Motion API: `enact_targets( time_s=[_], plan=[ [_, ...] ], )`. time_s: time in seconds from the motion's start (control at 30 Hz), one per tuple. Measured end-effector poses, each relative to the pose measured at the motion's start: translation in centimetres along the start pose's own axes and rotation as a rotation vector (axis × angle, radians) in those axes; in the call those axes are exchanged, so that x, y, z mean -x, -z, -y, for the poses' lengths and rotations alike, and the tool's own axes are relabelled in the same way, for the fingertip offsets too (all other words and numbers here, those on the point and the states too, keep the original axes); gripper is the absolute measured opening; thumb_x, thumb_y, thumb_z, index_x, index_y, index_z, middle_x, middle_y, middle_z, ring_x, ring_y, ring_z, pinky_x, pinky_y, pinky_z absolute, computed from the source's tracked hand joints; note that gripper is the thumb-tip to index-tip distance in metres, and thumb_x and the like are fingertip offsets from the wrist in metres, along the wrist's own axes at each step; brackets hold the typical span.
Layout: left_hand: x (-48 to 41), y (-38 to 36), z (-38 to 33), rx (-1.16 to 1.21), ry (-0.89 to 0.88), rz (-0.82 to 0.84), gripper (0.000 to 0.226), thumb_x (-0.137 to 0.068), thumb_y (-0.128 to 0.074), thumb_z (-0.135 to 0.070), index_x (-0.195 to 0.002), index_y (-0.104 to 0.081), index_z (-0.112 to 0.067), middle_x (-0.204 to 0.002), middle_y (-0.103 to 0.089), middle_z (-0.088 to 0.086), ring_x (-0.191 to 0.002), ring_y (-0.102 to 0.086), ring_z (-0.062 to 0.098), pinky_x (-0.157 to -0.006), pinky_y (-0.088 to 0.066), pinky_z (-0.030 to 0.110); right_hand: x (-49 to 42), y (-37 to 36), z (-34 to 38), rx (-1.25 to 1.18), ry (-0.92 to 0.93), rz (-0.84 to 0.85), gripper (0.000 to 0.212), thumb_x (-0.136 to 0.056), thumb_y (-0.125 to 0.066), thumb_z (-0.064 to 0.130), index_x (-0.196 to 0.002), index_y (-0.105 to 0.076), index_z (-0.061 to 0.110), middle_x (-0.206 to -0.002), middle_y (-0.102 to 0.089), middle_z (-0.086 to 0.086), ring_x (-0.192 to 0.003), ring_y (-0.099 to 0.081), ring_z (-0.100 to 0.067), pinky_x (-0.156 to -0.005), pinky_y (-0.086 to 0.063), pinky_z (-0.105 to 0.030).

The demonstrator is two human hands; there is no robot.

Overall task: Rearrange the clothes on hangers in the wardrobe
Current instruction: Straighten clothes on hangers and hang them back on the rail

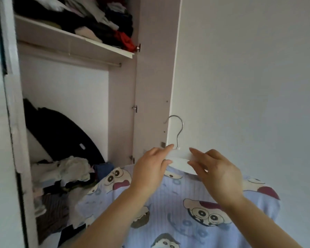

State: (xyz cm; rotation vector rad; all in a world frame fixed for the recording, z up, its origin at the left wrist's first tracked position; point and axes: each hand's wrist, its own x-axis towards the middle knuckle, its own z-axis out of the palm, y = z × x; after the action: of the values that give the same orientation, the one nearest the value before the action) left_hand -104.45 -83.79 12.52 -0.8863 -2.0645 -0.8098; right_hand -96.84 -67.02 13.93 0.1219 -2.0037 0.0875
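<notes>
A light blue top (177, 208) printed with cartoon faces hangs on a white hanger (181, 158) with a metal hook (177, 129), held up in front of the open wardrobe. My left hand (150, 167) grips the hanger's left shoulder just left of the hook. On the other side of the hook, my right hand (217, 172) holds the hanger's right shoulder, fingers curled over it. The wardrobe rail (70, 55) runs bare under the shelf, up and to the left of the hook.
The upper shelf (75, 40) is piled with dark and red folded clothes. A black garment (61, 133) leans at the wardrobe's left back, above a heap of mixed clothes (61, 178). The wardrobe side panel (150, 77) and a plain wall (249, 77) stand to the right.
</notes>
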Motion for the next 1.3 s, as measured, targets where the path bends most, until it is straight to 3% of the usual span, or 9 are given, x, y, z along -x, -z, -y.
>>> enact_targets(
  time_s=[0.17, 0.3, 0.53, 0.7, 0.93, 1.03, 1.17, 1.3],
  plan=[
    [-2.6, 0.6, 7.7, -0.077, 0.070, -0.037, 0.041, -0.094, -0.050, -0.011, -0.132, -0.051, -0.025, -0.104, -0.063, 0.000, -0.083, -0.040, -0.011, -0.060, -0.032, 0.012, -4.1, -8.5, 1.7, -0.093, 0.102, 0.012, 0.029, -0.075, -0.070, 0.031, -0.102, -0.071, 0.020, -0.064, -0.055, 0.004, -0.045, -0.048, -0.012, -0.037, -0.023, -0.013],
    [-5.9, 0.2, 12.8, -0.129, 0.166, -0.104, 0.045, -0.091, -0.049, -0.002, -0.130, -0.053, -0.023, -0.106, -0.065, 0.000, -0.094, -0.061, 0.012, -0.077, -0.049, 0.034, -7.7, -15.0, 2.2, -0.182, 0.166, 0.032, 0.036, -0.073, -0.078, 0.020, -0.108, -0.068, 0.017, -0.072, -0.060, -0.001, -0.050, -0.056, -0.019, -0.033, -0.042, -0.027],
    [-11.1, 0.0, 20.9, -0.239, 0.277, -0.210, 0.038, -0.091, -0.049, 0.000, -0.125, -0.058, -0.014, -0.111, -0.063, 0.012, -0.099, -0.059, 0.022, -0.081, -0.036, 0.019, -13.9, -24.6, 1.9, -0.310, 0.269, 0.103, 0.040, -0.073, -0.076, 0.011, -0.111, -0.066, 0.015, -0.078, -0.062, -0.004, -0.053, -0.056, -0.019, -0.035, -0.041, -0.027],
    [-14.8, -0.6, 27.1, -0.305, 0.311, -0.157, 0.040, -0.093, -0.047, -0.004, -0.130, -0.053, -0.018, -0.110, -0.063, 0.012, -0.100, -0.056, 0.022, -0.081, -0.036, 0.022, -17.9, -31.6, 2.2, -0.376, 0.300, 0.158, 0.042, -0.076, -0.073, 0.012, -0.117, -0.064, 0.018, -0.083, -0.062, -0.004, -0.058, -0.058, -0.019, -0.037, -0.044, -0.029],
    [-20.4, -2.2, 39.3, -0.326, 0.307, -0.118, 0.042, -0.095, -0.044, -0.008, -0.133, -0.050, -0.026, -0.115, -0.060, 0.003, -0.087, -0.044, 0.000, -0.073, -0.035, 0.011, -24.2, -42.8, 3.4, -0.315, 0.352, 0.146, 0.042, -0.081, -0.068, 0.022, -0.122, -0.060, 0.029, -0.083, -0.060, -0.001, -0.061, -0.057, -0.018, -0.042, -0.035, -0.023],
    [-23.4, -2.7, 45.5, -0.291, 0.275, -0.126, 0.043, -0.096, -0.043, -0.008, -0.133, -0.049, -0.028, -0.115, -0.060, 0.004, -0.088, -0.046, 0.000, -0.069, -0.034, 0.007, -27.4, -47.7, 4.7, -0.302, 0.364, 0.115, 0.044, -0.073, -0.076, 0.017, -0.115, -0.065, 0.024, -0.075, -0.060, -0.001, -0.054, -0.057, -0.017, -0.035, -0.038, -0.026],
    [-28.4, -2.7, 52.8, -0.289, 0.258, -0.144, 0.041, -0.096, -0.044, -0.014, -0.133, -0.048, -0.031, -0.112, -0.061, 0.003, -0.093, -0.053, 0.010, -0.080, -0.043, 0.023, -33.0, -53.5, 6.3, -0.229, 0.397, 0.074, 0.043, -0.072, -0.078, 0.018, -0.113, -0.067, 0.021, -0.073, -0.061, -0.002, -0.055, -0.058, -0.019, -0.036, -0.043, -0.030],
    [-33.8, -2.9, 58.8, -0.294, 0.214, -0.185, 0.044, -0.094, -0.048, -0.011, -0.132, -0.049, -0.033, -0.105, -0.060, -0.001, -0.089, -0.052, 0.007, -0.072, -0.038, 0.017, -38.0, -58.5, 7.4, -0.206, 0.384, 0.028, 0.041, -0.070, -0.080, 0.016, -0.109, -0.069, 0.018, -0.070, -0.060, -0.003, -0.051, -0.057, -0.019, -0.035, -0.041, -0.027]
  ],
)
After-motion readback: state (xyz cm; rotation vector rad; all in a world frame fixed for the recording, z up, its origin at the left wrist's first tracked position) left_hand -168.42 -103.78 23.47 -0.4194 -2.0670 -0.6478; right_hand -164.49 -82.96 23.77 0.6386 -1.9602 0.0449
